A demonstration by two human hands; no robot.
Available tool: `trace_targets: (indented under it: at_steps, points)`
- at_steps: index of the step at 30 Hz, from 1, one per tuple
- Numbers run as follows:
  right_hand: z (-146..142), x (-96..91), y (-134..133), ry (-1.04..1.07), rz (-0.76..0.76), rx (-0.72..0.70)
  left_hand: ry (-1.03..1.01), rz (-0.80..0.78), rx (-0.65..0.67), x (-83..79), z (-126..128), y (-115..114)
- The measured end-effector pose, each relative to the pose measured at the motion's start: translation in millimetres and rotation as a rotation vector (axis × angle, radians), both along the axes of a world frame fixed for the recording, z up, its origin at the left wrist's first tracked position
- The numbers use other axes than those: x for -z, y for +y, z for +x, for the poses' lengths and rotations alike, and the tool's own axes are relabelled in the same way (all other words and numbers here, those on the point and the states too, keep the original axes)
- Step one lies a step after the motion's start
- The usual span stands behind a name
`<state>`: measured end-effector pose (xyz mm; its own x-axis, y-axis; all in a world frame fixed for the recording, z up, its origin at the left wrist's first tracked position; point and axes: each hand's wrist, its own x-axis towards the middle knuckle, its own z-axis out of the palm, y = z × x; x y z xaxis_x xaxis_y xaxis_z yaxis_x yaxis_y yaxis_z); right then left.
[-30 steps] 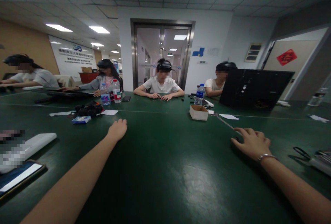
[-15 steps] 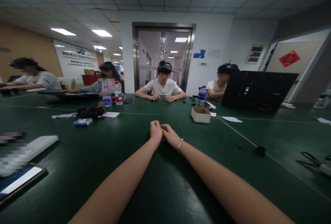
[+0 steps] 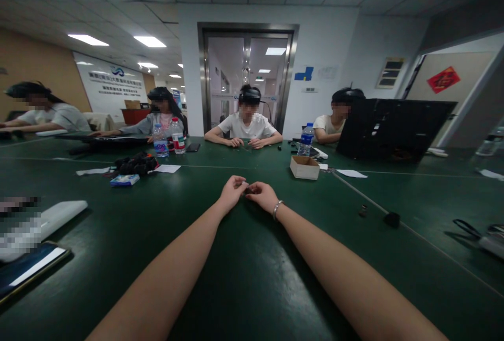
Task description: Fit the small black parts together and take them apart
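Note:
Both my arms stretch forward over the dark green table (image 3: 252, 267). My left hand (image 3: 232, 191) and my right hand (image 3: 262, 194) meet fingertip to fingertip at the middle of the table. Each hand's fingers are pinched together around something tiny between them, too small to name. A silver bracelet (image 3: 276, 208) circles my right wrist. To the right of my hands lie a small dark cylinder (image 3: 363, 210) and a small black block (image 3: 392, 219) on the table.
A small cardboard box (image 3: 304, 167) stands beyond my hands. A black laptop (image 3: 389, 130), water bottles (image 3: 160, 141), a black bundle (image 3: 136, 164), a blue packet (image 3: 124, 179), a tablet (image 3: 31, 270) and scissors (image 3: 466, 228) lie around. Several people sit across the table.
One second ago my hands lay apart, the right near the small parts at the right. They have come together at the centre, and since half a second ago have lifted slightly, fingertips pinched.

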<state>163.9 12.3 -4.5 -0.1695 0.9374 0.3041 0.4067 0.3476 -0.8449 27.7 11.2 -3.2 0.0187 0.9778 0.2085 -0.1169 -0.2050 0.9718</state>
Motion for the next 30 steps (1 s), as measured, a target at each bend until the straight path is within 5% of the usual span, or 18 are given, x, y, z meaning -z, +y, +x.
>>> trace_targets:
  at_steps: [6,12,24,30]
  points:
    - [-0.9,-4.8,-9.0,0.072,-0.083,-0.041,0.164,0.106,0.037,0.2,-18.3,0.1]
    - [-2.3,-3.2,-7.0,0.15,-0.102,-0.055,0.145,0.044,0.106,-0.6,-26.3,-0.1]
    - [-1.3,-3.4,-5.9,-0.004,-0.045,-0.009,0.153,0.045,0.11,-1.5,-24.6,-1.1]
    - [1.6,1.0,0.5,0.245,-0.104,0.012,0.181,0.029,0.117,-3.8,-24.6,-4.0]
